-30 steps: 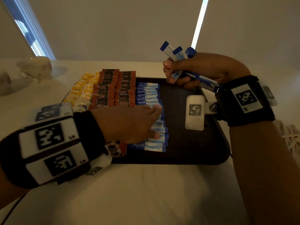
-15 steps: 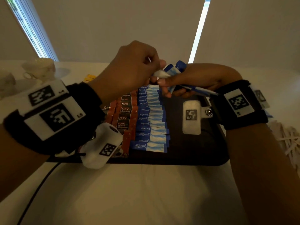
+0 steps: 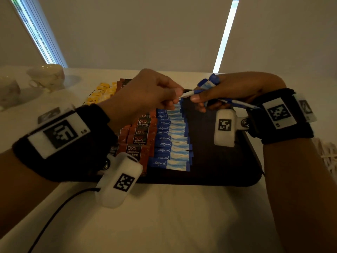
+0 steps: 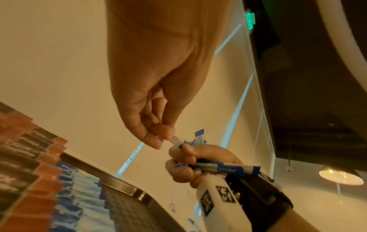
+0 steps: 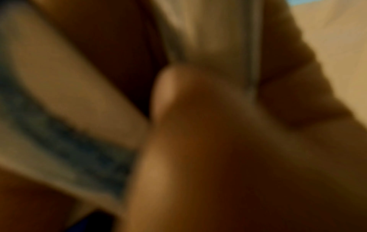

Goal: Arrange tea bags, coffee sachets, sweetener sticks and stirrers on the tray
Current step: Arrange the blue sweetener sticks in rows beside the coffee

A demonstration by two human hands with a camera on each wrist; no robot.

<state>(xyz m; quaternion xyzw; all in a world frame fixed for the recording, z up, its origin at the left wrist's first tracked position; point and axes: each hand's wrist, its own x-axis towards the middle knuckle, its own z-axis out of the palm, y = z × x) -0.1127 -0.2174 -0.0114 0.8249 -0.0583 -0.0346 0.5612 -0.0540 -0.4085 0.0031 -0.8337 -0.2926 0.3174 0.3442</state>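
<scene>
Progress check, tray roughly three-quarters stocked by the look of it. Dark tray on pale table. Yellow tea bags laid at far left; only partly seen behind left hand. Brown D2X coffee sachets overlapped in at least one column down the middle-left. Blue-and-white sweetener sticks shingled in one column just right of the coffee, touching it along the edge.

Left hand raised above far end of the sweetener column, thumb and forefinger pinching tip of single sweetener stick. Right hand curled round handful of spare sweetener sticks, ends fanning up past the knuckles and trailing back toward wrist. Single stick apparently being drawn out of that handful; other end lost among right-hand fingers. Right wrist view too blurred to add anything.

Judged remaining: place pinched stick at far end of column, then rest of handful. Right part of tray bare, dark surface showing. Pale heap at right frame edge, off the tray, possibly stirrers; cannot confirm. No stirrers seen on tray. Cups at far left of table, well apart from tray.
</scene>
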